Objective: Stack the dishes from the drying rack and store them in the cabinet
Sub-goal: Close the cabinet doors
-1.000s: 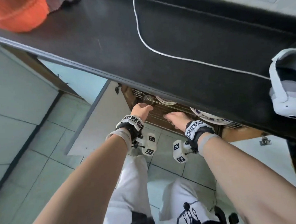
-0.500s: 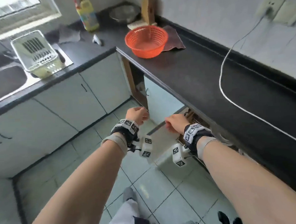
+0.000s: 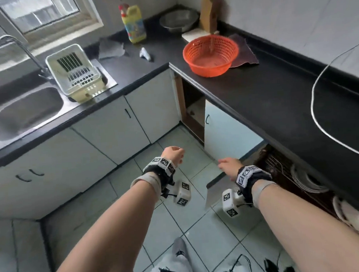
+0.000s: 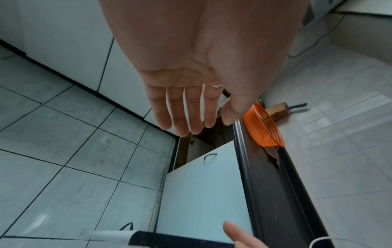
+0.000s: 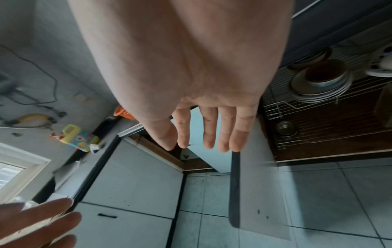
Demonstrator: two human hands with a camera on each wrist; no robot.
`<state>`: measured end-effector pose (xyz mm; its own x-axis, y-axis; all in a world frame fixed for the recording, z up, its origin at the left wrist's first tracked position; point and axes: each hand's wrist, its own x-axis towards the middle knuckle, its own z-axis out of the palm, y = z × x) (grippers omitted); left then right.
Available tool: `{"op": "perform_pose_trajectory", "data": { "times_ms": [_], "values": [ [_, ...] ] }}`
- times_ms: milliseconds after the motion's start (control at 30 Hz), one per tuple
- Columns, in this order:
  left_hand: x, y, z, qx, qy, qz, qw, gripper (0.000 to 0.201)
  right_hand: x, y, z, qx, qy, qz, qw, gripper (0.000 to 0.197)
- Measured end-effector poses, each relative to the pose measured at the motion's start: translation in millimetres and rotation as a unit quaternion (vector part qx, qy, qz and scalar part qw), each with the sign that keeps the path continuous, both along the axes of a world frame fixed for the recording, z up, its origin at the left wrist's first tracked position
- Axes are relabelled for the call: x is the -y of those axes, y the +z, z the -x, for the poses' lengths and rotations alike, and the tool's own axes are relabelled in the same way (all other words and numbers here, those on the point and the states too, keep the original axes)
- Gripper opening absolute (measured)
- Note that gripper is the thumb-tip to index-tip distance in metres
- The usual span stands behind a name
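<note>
The drying rack (image 3: 76, 75) stands beside the sink and looks empty. Under the right counter the cabinet is open; its wire shelf (image 5: 318, 117) carries a stack of plates (image 5: 305, 95) with a bowl (image 5: 324, 73) on top. The head view shows these plates (image 3: 303, 183) and more white dishes (image 3: 356, 217) partly hidden by the counter edge. My left hand (image 3: 175, 155) (image 4: 191, 124) hangs over the floor, fingers straight, holding nothing. My right hand (image 3: 226, 166) (image 5: 203, 141) is flat and empty, its fingertips by the top edge of the open cabinet door (image 3: 214, 193) (image 5: 258, 184).
An orange basket (image 3: 210, 56) sits on a cloth on the black counter (image 3: 267, 101), with a white cable (image 3: 321, 127) further right. A steel sink (image 3: 25, 111), detergent bottle (image 3: 134, 25), metal bowl (image 3: 179, 20) and knife block (image 3: 210, 12) line the back. Tiled floor lies below.
My view has risen from under the counter to the whole kitchen. Both hands have drawn back from the wire shelf, and their fingers have straightened.
</note>
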<state>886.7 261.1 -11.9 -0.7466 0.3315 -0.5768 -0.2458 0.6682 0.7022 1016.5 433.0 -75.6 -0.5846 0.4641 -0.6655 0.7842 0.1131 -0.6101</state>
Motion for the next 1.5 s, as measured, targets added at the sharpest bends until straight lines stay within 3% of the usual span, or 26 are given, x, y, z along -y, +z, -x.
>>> {"op": "perform_pose_trajectory", "data": {
  "times_ms": [100, 233, 467, 600, 700, 766, 866, 1000, 1100, 1200, 1266, 1366, 1500],
  "values": [
    [-13, -33, -11, -0.002, -0.023, 0.026, 0.999, 0.029, -22, -24, -10, 0.002, -0.003, -0.008, 1.0, 0.048],
    [-34, -78, -29, 0.076, -0.034, 0.055, 0.995, 0.041, -43, -48, -14, 0.021, -0.006, -0.006, 1.0, 0.053],
    [-83, -148, -19, 0.199, -0.089, 0.116, 0.969, 0.043, -70, -88, 14, 0.098, -0.002, 0.02, 0.995, 0.061],
    [-94, -182, -13, 0.285, -0.12, 0.147, 0.94, 0.042, -71, -95, 30, 0.128, -0.025, 0.024, 0.991, 0.056],
    [-96, -208, -16, 0.293, -0.151, 0.151, 0.932, 0.043, -72, -100, 27, 0.125, -0.052, 0.017, 0.991, 0.055],
    [-98, -212, -23, 0.311, -0.135, 0.155, 0.928, 0.042, -73, -103, 15, 0.099, -0.07, 0.008, 0.993, 0.052],
    [-102, -209, -49, 0.334, -0.101, 0.137, 0.927, 0.025, -78, -102, -13, 0.064, -0.072, 0.008, 0.995, 0.048],
    [-115, -197, -119, 0.382, -0.099, 0.095, 0.914, 0.038, -90, -108, -73, 0.025, -0.045, -0.013, 0.999, 0.045],
    [-134, -197, -162, 0.375, -0.074, 0.029, 0.924, 0.039, -101, -114, -123, 0.013, -0.037, -0.055, 0.998, 0.044],
    [-160, -197, -178, 0.325, -0.025, 0.012, 0.945, 0.037, -111, -121, -168, 0.046, -0.138, -0.056, 0.988, 0.04],
    [-184, -197, -181, 0.309, -0.033, 0.019, 0.95, 0.042, -119, -127, -192, 0.065, -0.192, -0.044, 0.978, 0.043],
    [-224, -192, -185, 0.307, -0.068, 0.026, 0.949, 0.047, -127, -138, -221, 0.108, -0.152, -0.004, 0.982, 0.043],
    [-286, -191, -205, 0.311, -0.117, 0.016, 0.943, 0.047, -157, -145, -250, 0.16, -0.175, -0.083, 0.968, 0.029]
  ]
}}
